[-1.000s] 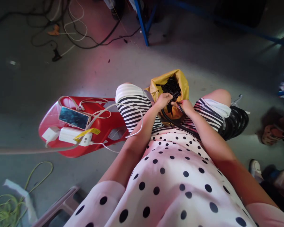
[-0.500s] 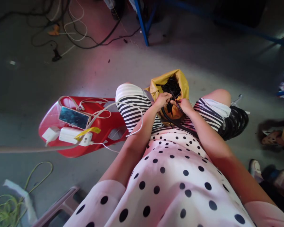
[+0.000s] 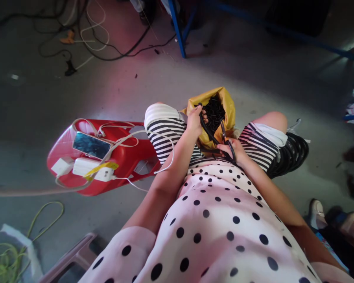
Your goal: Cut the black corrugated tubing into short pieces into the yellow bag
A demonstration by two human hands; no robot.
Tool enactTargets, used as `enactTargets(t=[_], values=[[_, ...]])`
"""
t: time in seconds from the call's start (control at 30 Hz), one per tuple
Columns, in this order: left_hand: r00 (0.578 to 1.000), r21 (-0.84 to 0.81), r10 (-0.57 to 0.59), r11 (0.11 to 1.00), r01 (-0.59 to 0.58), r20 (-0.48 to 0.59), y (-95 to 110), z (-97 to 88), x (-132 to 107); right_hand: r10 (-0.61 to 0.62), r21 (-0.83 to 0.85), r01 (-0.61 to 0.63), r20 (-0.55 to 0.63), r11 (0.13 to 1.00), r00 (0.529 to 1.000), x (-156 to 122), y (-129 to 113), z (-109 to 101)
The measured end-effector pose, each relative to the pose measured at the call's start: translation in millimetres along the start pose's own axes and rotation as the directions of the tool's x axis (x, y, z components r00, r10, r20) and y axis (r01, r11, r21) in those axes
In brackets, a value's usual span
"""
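Note:
A yellow bag [image 3: 227, 103] full of small black pieces [image 3: 214, 113] stands between my knees. My left hand [image 3: 195, 119] is closed round a black cable [image 3: 210, 134] at the bag's left rim. The cable runs down and right to my right hand [image 3: 233, 149], which is closed on it near my lap. A loop of the same cable curves round the right hand's fingers. Both hands sit above my striped shorts.
A red plastic stool [image 3: 124, 157] stands left of my knee, carrying a phone [image 3: 91, 145], white chargers [image 3: 85, 167] and white cords. A coil of black cable [image 3: 292, 153] lies by my right knee. Cables litter the floor; a blue frame leg [image 3: 177, 29] stands ahead. Another person's shoes [image 3: 315, 212] show at right.
My hands have drawn apart: the left rose toward the bag's rim, the right pulled back toward my lap, stretching the black cable between them. The feet at far right moved away.

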State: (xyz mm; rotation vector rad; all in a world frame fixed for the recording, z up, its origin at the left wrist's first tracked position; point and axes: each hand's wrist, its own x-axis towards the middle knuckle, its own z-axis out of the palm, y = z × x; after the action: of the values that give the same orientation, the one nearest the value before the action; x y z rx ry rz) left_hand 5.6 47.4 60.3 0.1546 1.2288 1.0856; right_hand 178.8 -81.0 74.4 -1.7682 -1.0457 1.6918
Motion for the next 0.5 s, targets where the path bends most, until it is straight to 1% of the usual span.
enactTargets(t=[0.03, 0.1, 0.17, 0.23, 0.37, 0.43, 0.5], values=[[1.0, 0.006, 0.005, 1.0, -0.005, -0.011, -3.1, 3.3, -6.2, -0.002, 0.017, 0.003, -0.036, 1.0, 0.999, -1.8, -1.1, 4.0], [1.0, 0.054, -0.003, 0.999, 0.003, -0.003, -9.1, 8.7, -20.2, -0.012, 0.017, 0.013, -0.06, 1.0, 0.998, -0.7, -5.2, 9.2], [1.0, 0.121, 0.01, 0.993, -0.011, 0.008, -11.9, 11.4, -33.4, -0.055, -0.015, 0.054, -0.068, 0.998, 0.996, 3.7, -9.3, 9.8], [0.999, 0.195, 0.034, 0.98, -0.042, 0.041, -10.5, 11.3, -43.6, -0.081, -0.057, 0.076, -0.083, 0.995, 0.993, 9.1, -11.1, 6.3], [0.98, 0.314, 0.054, 0.943, -0.113, 0.19, -2.3, 6.8, -55.1, -0.06, -0.142, 0.047, -0.091, 0.989, 0.994, 18.5, -9.8, -7.0], [0.964, 0.339, 0.047, 0.931, -0.137, 0.262, 0.2, 3.6, -57.9, -0.088, -0.169, 0.072, -0.087, 0.983, 0.992, 21.4, -9.9, -12.8], [0.949, 0.343, 0.05, 0.925, -0.162, 0.312, 0.7, 0.2, -59.1, -0.123, -0.173, 0.106, -0.092, 0.979, 0.988, 23.3, -11.5, -16.3]])
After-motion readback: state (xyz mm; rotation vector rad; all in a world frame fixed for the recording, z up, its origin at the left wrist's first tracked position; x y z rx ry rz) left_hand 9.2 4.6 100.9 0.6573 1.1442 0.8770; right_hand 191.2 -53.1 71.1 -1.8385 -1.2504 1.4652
